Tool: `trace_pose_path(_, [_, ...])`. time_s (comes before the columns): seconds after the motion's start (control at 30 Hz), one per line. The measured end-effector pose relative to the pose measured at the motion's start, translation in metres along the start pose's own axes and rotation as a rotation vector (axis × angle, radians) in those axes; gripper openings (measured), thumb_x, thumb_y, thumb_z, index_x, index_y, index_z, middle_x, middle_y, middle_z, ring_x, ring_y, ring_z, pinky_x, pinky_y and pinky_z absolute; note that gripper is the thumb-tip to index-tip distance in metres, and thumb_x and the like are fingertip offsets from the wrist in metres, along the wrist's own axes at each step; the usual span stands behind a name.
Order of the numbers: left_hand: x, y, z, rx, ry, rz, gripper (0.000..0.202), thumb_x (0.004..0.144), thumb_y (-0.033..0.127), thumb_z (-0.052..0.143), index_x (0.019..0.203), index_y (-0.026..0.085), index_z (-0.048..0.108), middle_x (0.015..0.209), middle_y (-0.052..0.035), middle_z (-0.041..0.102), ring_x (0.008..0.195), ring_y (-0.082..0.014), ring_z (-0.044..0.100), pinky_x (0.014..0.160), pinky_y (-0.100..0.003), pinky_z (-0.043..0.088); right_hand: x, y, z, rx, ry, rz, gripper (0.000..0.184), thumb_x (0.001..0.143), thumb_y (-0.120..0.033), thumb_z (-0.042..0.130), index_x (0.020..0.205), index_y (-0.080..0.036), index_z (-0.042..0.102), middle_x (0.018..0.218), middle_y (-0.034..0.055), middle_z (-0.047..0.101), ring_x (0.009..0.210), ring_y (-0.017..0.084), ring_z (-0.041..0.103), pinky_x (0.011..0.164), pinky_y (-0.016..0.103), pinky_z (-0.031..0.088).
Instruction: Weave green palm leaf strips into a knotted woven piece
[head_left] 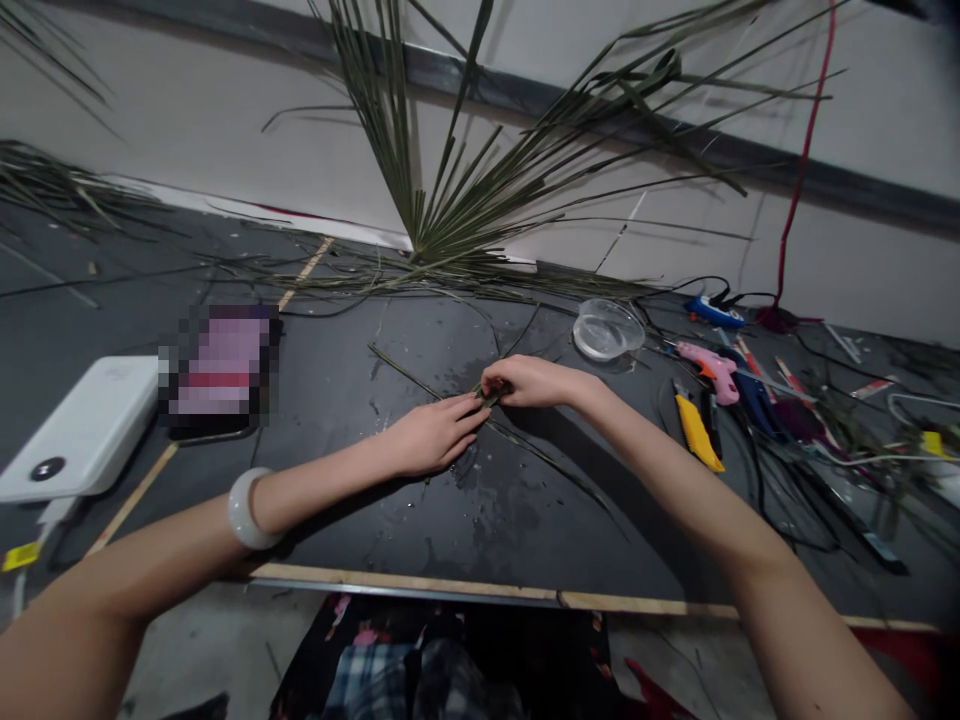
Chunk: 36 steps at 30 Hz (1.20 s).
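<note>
I have a palm leaf strip (489, 396) between my left hand (435, 435) and right hand (525, 380) on the worktop (360, 340). A power bank (79, 430) lies to my left, a bowl (608, 329) ahead, a glue gun (709, 370) and utility knife (697, 432) rightward, and a palm frond (450, 180) behind.

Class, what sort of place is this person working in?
Probably a craft workspace: a palm frond leans by the wall, with a pink glue gun and yellow utility knife on the dark table.

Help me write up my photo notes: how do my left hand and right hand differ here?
Your left hand lies flatter, fingers stretched out, while your right hand curls around the green palm-leaf strip. The left wrist wears a white bangle; the right wrist is bare. Both hands are bare and meet at that strip.
</note>
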<state>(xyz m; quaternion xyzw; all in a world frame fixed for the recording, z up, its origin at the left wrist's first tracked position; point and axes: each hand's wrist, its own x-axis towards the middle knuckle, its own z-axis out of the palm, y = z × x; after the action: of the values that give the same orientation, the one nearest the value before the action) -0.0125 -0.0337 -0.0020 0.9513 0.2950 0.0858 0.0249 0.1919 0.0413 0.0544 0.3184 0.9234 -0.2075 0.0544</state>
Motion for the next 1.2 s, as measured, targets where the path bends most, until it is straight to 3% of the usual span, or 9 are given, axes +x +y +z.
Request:
trace_pose_path(0.27, [0.000, 0.000, -0.001, -0.033, -0.002, 0.008, 0.043, 0.098, 0.029, 0.029, 0.133, 0.011, 0.044, 0.136, -0.0146, 0.045, 0.125, -0.0248, 0.046, 0.101, -0.034, 0.043, 0.011, 0.001, -0.009, -0.094, -0.026, -0.061, 0.014, 0.074, -0.017, 0.066, 0.082, -0.023, 0.075, 0.081, 0.0018, 0.071, 0.069, 0.014, 0.060, 0.060, 0.023, 0.038])
trace_pose_path(0.53, [0.000, 0.004, -0.012, -0.013, -0.080, -0.054, 0.043, 0.097, 0.030, 0.030, 0.137, 0.017, 0.040, 0.130, -0.0143, 0.043, 0.096, -0.0198, 0.061, 0.079, -0.029, 0.053, 0.038, 0.003, -0.020, -0.020, -0.210, 0.027, 0.012, 0.068, -0.018, 0.070, 0.078, -0.019, 0.077, 0.067, 0.0001, 0.071, 0.058, 0.011, 0.057, 0.054, 0.021, 0.038])
trace_pose_path(0.6, [0.000, 0.004, -0.011, -0.001, -0.074, -0.047, 0.043, 0.097, 0.030, 0.029, 0.136, 0.015, 0.041, 0.131, -0.0147, 0.043, 0.101, -0.0201, 0.060, 0.082, -0.029, 0.052, 0.046, -0.002, -0.025, -0.057, -0.296, 0.065, 0.016, 0.066, -0.022, 0.071, 0.080, -0.017, 0.076, 0.066, 0.0006, 0.071, 0.058, 0.011, 0.056, 0.053, 0.021, 0.036])
trace_pose_path(0.7, [0.000, 0.002, -0.007, 0.028, -0.043, 0.016, 0.044, 0.098, 0.027, 0.025, 0.134, 0.009, 0.042, 0.135, -0.0163, 0.042, 0.120, -0.0241, 0.049, 0.097, -0.032, 0.045, 0.056, -0.014, -0.032, -0.123, -0.415, 0.121, 0.026, 0.065, -0.025, 0.071, 0.087, -0.012, 0.076, 0.073, 0.0038, 0.071, 0.063, 0.013, 0.058, 0.055, 0.022, 0.036])
trace_pose_path(0.83, [0.001, 0.000, -0.003, 0.054, -0.051, 0.087, 0.046, 0.099, 0.026, 0.021, 0.134, 0.004, 0.042, 0.135, -0.0152, 0.046, 0.131, -0.0256, 0.038, 0.109, -0.035, 0.033, 0.061, -0.032, -0.036, -0.219, -0.408, 0.169, 0.027, 0.064, -0.025, 0.073, 0.088, -0.011, 0.074, 0.077, 0.0066, 0.071, 0.070, 0.018, 0.061, 0.063, 0.026, 0.041])
trace_pose_path(0.93, [0.001, -0.001, -0.003, 0.040, -0.050, 0.074, 0.046, 0.099, 0.027, 0.023, 0.134, 0.006, 0.042, 0.135, -0.0129, 0.048, 0.130, -0.0238, 0.039, 0.108, -0.033, 0.034, 0.051, -0.037, -0.031, -0.347, -0.223, 0.090, 0.030, 0.061, -0.025, 0.077, 0.088, -0.013, 0.073, 0.085, 0.0080, 0.070, 0.086, 0.023, 0.061, 0.084, 0.036, 0.042])
trace_pose_path(1.03, [0.001, 0.000, -0.003, 0.023, -0.036, 0.053, 0.044, 0.099, 0.027, 0.024, 0.134, 0.007, 0.044, 0.134, -0.0121, 0.050, 0.129, -0.0226, 0.041, 0.108, -0.032, 0.035, 0.026, -0.034, -0.017, -0.449, 0.246, -0.067, 0.029, 0.067, -0.019, 0.075, 0.095, -0.014, 0.069, 0.106, 0.0108, 0.065, 0.109, 0.027, 0.052, 0.100, 0.045, 0.033])
trace_pose_path(1.13, [0.001, 0.000, -0.002, 0.012, -0.014, 0.062, 0.044, 0.099, 0.026, 0.024, 0.133, 0.006, 0.044, 0.131, -0.0132, 0.051, 0.130, -0.0237, 0.040, 0.108, -0.033, 0.035, -0.005, -0.029, 0.005, -0.373, 0.635, -0.054, 0.013, 0.084, -0.013, 0.055, 0.090, -0.015, 0.067, 0.103, 0.0100, 0.065, 0.103, 0.023, 0.052, 0.092, 0.041, 0.040])
trace_pose_path(1.2, [0.000, -0.001, -0.001, 0.003, 0.002, 0.067, 0.044, 0.099, 0.026, 0.026, 0.133, 0.007, 0.043, 0.129, -0.0139, 0.052, 0.129, -0.0242, 0.040, 0.107, -0.034, 0.036, -0.020, -0.027, 0.022, -0.273, 0.728, -0.013, 0.016, 0.088, -0.015, 0.050, 0.087, -0.014, 0.066, 0.092, 0.0095, 0.066, 0.090, 0.022, 0.054, 0.081, 0.037, 0.045])
